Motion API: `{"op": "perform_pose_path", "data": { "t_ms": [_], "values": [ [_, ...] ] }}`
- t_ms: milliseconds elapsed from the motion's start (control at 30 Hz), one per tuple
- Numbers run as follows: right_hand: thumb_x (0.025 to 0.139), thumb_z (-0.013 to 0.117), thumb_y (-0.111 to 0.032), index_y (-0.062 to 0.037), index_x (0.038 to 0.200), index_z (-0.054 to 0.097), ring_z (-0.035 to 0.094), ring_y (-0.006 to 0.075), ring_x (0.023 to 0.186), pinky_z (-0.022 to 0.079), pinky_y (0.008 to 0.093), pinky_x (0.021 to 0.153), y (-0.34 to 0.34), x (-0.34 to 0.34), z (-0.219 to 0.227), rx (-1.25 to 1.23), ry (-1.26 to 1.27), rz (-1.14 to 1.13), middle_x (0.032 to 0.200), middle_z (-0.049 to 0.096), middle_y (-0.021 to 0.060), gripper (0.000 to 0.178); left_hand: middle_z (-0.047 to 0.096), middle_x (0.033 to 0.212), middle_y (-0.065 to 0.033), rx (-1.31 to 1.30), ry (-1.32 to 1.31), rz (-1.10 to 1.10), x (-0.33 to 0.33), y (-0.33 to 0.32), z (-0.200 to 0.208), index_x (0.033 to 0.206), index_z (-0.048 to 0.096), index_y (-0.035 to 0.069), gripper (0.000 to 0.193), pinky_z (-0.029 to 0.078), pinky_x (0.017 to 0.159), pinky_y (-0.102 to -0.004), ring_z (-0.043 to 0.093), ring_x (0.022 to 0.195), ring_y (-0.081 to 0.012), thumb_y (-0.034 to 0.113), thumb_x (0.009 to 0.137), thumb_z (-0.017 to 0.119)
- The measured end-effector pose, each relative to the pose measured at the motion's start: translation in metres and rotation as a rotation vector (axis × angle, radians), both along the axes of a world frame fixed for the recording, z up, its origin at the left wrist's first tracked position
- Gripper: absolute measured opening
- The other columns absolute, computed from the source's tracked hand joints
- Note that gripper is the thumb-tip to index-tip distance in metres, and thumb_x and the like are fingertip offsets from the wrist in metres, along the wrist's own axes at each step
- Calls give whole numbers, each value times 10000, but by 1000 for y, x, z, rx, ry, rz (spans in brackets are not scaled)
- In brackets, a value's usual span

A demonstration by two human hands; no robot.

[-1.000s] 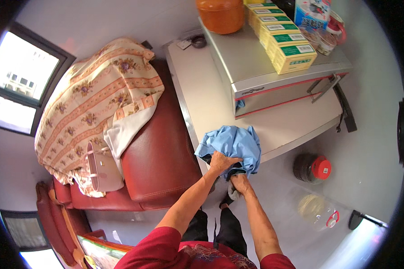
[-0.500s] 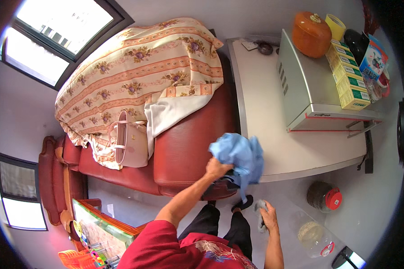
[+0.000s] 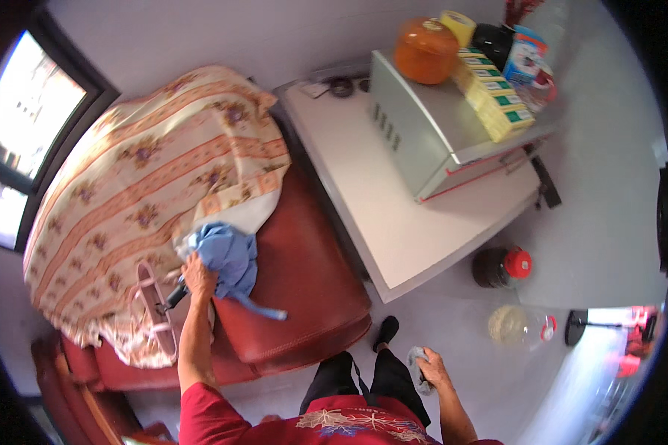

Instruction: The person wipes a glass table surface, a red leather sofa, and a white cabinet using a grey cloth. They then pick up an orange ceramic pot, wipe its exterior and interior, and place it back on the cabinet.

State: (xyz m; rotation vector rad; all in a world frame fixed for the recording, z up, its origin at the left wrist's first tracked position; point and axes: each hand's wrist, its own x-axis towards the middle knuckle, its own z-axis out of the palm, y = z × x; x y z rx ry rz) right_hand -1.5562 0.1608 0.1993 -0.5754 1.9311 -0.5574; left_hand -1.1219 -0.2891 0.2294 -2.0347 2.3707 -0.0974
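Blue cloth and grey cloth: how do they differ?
Size: the blue cloth is a large bundle; the grey cloth is small.
Shape: the blue cloth trails a strip; the grey cloth shows none.
Place: the blue cloth is in the left hand, over the red sofa; the grey cloth is in the right hand.
Both look crumpled.

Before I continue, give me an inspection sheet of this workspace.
Surface: red leather sofa, partly under a cream, floral-striped cloth.
Things in hand: crumpled light-blue fabric; crumpled grey cloth.
Clutter: pale-pink handbag near the left hand; orange round pot and yellow-green cardboard boxes on the boxy silver appliance.
Hands: left holds the blue fabric; right hand holds the grey cloth.
Cables: none identifiable for certain.
Surroundings: white-topped table; dark, red-lidded jar on the floor.
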Motion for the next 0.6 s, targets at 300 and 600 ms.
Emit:
{"op": "perform_pose_path", "data": {
  "t_ms": [300,600],
  "values": [
    [799,566,-207,-26,1110,573,624,358,862,483,409,750,-6,48,3,-103,199,-27,925,630,228,360,532,1159,-153,118,250,149,23,-8,-95,1158,544,19,588,384,926,-492,456,1132,-337,319,683,719],
    [793,590,-207,-12,1158,538,600,397,952,470,428,815,-87,50,34,-251,299,-1,1016,619,244,418,378,1344,-222,69,444,335,-3,19,-53,1336,327,-50,904,280,1031,-484,363,1244,-379,302,589,695]
  ]
}}
